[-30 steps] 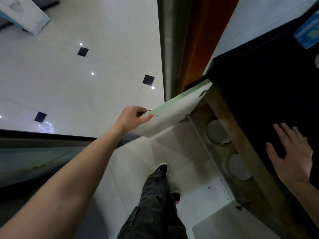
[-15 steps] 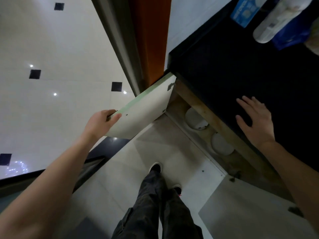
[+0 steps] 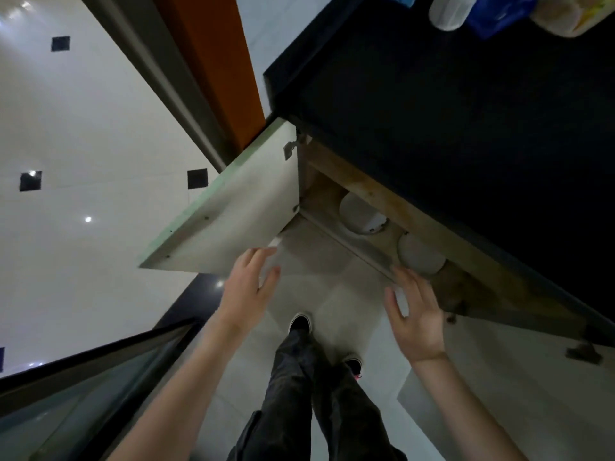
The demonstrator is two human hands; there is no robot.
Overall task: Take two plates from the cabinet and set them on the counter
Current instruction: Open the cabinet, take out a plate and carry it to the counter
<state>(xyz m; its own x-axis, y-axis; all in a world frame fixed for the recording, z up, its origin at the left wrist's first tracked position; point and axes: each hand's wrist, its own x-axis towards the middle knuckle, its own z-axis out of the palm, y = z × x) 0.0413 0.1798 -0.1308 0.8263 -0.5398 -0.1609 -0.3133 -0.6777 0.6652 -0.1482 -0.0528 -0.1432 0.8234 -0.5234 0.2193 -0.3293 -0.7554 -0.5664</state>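
Head view, looking down past my own arms. The cabinet sits under the black desk; I take it as landmark. Its door stands swung wide open to the left of the opening, pale inner face up, one hinge visible at its top corner.

Inside the cabinet, two pale round plates lie side by side on the shelf, both partly hidden beneath the desk edge: far plate deeper toward the hinge, near plate closer to me. I cannot tell whether they touch.

My left hand hangs just below the door's free lower edge, in front of the cabinet opening, fingers spread apart and holding nothing; it looks clear of the door. My right hand is at the cabinet's front sill, just beside the near plate, palm turned inward, fingers apart and empty; the tips reach close to the plate's rim, contact not discernible.

On the desk's far end, well apart from the cabinet opening: a clear bottle, a blue packet and a pale container, all cut by the frame. No writing or brand is legible on any of them.

Below the cabinet, dark trousers and shoes on a tiled floor.
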